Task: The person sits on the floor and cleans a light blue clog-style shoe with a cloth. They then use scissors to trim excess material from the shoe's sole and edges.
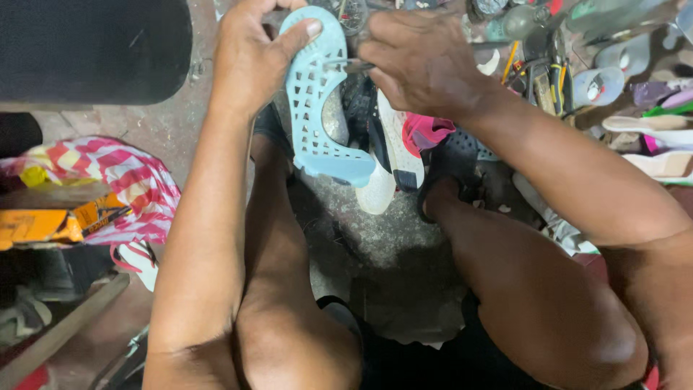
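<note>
Your left hand [249, 61] is clamped on the light blue perforated shoe upper [317, 108], top centre of the frame, thumb pressed flat across its upper end and the other fingers wrapped behind. Your right hand [422, 61] comes in from the upper right with fingers pinched together on a thin metal tool [346, 65], its tip touching the blue piece just below your thumb. How far the work on it has got I can't tell: no stitching or join shows on the blue piece, and most of its holes look untouched. Just below it lie a white shoe sole [382, 180] and a pink shoe [426, 133]. At left sits a red-and-white striped bag [130, 180]; cluttered tools [548, 72] fill the upper right.
</note>
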